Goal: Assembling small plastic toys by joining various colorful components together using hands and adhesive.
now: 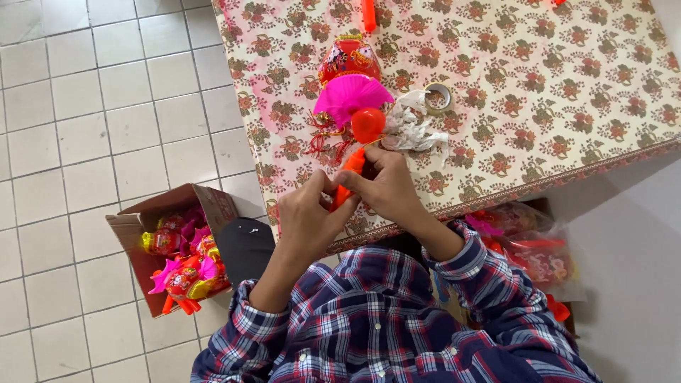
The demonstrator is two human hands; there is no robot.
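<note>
Two hands meet at the near edge of the bench (567, 106), which wears a flowered cloth: the left hand (306, 216) and the right hand (386, 186) both have their fingers pinched narrow on an orange stick (349, 177). The stick runs far-ward to a red ball (367, 124) under a pink pleated fan (351, 96), with a red lantern-like ornament (347, 58) beyond. Just right of the ball lie crumpled white plastic (415, 128) and a tape roll (438, 98); on the tiled floor at left stands a cardboard box (135, 227) of similar bright ornaments.
</note>
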